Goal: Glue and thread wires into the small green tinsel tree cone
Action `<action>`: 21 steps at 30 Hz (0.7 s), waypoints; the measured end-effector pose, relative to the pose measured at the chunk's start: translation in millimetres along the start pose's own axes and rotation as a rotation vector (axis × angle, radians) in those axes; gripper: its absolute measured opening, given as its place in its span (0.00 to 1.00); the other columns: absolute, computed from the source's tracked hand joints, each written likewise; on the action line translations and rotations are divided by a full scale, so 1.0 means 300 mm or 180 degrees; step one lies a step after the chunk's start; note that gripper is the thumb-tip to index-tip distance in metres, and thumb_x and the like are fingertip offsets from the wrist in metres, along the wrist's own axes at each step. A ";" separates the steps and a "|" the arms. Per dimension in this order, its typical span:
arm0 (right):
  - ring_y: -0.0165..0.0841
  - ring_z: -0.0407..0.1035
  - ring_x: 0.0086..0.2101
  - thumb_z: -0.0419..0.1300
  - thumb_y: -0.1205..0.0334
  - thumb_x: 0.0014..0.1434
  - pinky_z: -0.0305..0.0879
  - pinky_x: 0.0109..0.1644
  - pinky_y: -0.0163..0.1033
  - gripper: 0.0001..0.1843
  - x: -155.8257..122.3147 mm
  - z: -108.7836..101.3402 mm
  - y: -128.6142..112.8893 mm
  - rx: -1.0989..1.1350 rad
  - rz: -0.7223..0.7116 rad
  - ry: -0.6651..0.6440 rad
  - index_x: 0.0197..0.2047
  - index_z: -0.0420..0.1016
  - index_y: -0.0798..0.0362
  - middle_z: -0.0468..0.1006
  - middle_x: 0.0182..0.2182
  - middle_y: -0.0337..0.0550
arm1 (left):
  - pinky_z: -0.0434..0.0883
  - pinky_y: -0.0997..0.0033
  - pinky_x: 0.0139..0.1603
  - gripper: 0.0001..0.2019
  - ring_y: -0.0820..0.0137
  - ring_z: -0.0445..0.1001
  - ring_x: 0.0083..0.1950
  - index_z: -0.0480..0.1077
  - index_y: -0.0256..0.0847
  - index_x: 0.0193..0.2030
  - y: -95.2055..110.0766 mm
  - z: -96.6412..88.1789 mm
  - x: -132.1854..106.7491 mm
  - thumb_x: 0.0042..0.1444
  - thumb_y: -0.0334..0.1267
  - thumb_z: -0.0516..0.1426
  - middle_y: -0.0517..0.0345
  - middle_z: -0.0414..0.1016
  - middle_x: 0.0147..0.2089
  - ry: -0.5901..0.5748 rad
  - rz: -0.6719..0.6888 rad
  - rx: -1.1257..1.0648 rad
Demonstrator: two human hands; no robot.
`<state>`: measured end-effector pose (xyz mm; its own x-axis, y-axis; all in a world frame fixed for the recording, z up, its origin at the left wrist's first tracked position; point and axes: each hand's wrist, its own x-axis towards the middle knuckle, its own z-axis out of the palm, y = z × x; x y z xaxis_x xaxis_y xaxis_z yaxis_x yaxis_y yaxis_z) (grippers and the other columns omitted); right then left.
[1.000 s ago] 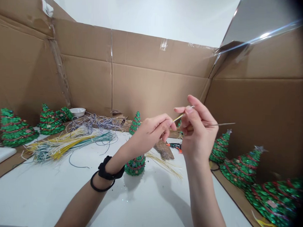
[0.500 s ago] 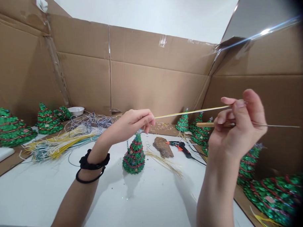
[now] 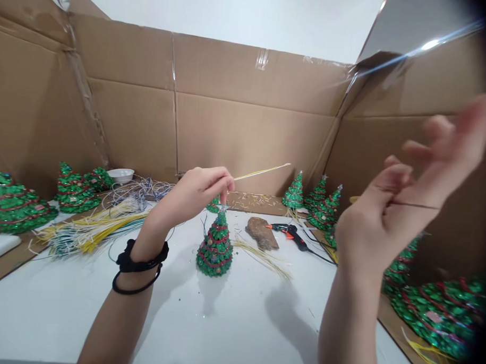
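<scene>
My left hand [image 3: 198, 193] is closed in a pinch on a thin yellow strip [image 3: 263, 172], which sticks out to the right above a small green sequin tree [image 3: 215, 247] on the white table [image 3: 222, 324]. The hand hovers just over the tree's tip, and a black band circles its wrist. My right hand [image 3: 393, 208] is raised at the right and motion-blurred. Its upper fingers are spread and apart from the strip. A thin metal needle tool [image 3: 421, 206] is still gripped in it, pointing right.
A glue gun [image 3: 287, 232] and a brown piece [image 3: 261, 233] lie behind the tree. Yellow and green strips [image 3: 93, 227], grey wires [image 3: 143, 189] and a white bowl [image 3: 121, 175] are at left. More sequin trees stand at left [image 3: 17, 206], back [image 3: 314, 198] and right [image 3: 438, 311]. Cardboard walls [image 3: 248, 134] enclose the table.
My right hand has slid off the yellow strip, let it go and swung up to the right, fingers spreading. My left hand has lowered toward the tree's tip, keeping the strip.
</scene>
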<state>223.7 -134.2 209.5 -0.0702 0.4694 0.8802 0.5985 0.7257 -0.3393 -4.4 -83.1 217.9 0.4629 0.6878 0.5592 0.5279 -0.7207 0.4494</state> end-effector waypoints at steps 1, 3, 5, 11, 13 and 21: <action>0.34 0.71 0.31 0.42 0.60 0.63 0.67 0.30 0.42 0.23 0.000 0.020 -0.010 -0.0108 -0.0026 -0.0099 0.60 0.60 0.45 0.74 0.48 0.49 | 0.63 0.77 0.30 0.14 0.74 0.71 0.29 0.69 0.41 0.33 0.005 0.003 0.000 0.62 0.38 0.45 0.64 0.75 0.27 -0.0024 0.0015 0.0067; 0.34 0.70 0.32 0.43 0.63 0.62 0.68 0.33 0.43 0.24 0.005 0.065 -0.029 -0.0291 -0.0050 -0.0288 0.61 0.59 0.45 0.74 0.47 0.48 | 0.63 0.77 0.31 0.14 0.74 0.71 0.30 0.69 0.41 0.32 0.017 0.013 -0.001 0.62 0.39 0.45 0.64 0.76 0.28 -0.0090 0.0073 0.0149; 0.34 0.70 0.32 0.43 0.66 0.60 0.67 0.35 0.43 0.26 0.009 0.109 -0.043 -0.0453 -0.0071 -0.0486 0.61 0.58 0.45 0.74 0.46 0.48 | 0.63 0.77 0.32 0.15 0.74 0.72 0.30 0.69 0.40 0.31 0.031 0.022 -0.002 0.62 0.39 0.45 0.63 0.76 0.28 -0.0181 0.0130 0.0168; 0.33 0.68 0.32 0.43 0.71 0.60 0.62 0.34 0.36 0.20 0.003 0.167 -0.051 -0.0606 0.0013 -0.0927 0.54 0.62 0.51 0.75 0.37 0.46 | 0.63 0.76 0.30 0.15 0.74 0.70 0.29 0.68 0.40 0.30 0.050 0.027 -0.007 0.62 0.41 0.45 0.62 0.75 0.28 -0.0240 0.0064 0.0004; 0.30 0.65 0.28 0.44 0.67 0.63 0.58 0.31 0.33 0.12 0.002 0.166 -0.048 -0.0446 0.0095 -0.0908 0.45 0.66 0.51 0.74 0.31 0.43 | 0.63 0.75 0.30 0.14 0.74 0.70 0.29 0.68 0.39 0.30 0.045 0.029 -0.004 0.61 0.43 0.47 0.61 0.74 0.27 -0.0058 0.0037 -0.0222; 0.24 0.52 0.19 0.53 0.53 0.62 0.48 0.24 0.31 0.11 0.018 0.175 -0.042 0.0248 0.0177 -0.0435 0.31 0.68 0.50 0.61 0.18 0.32 | 0.64 0.75 0.29 0.14 0.75 0.68 0.26 0.63 0.39 0.28 0.044 0.056 0.020 0.59 0.46 0.52 0.61 0.70 0.24 0.0440 0.0177 -0.1132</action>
<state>174.0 -114.4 201.2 -0.1497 0.5701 0.8078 0.5412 0.7310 -0.4156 17.1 -87.1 215.5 0.3706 0.6460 0.6674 0.2134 -0.7585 0.6157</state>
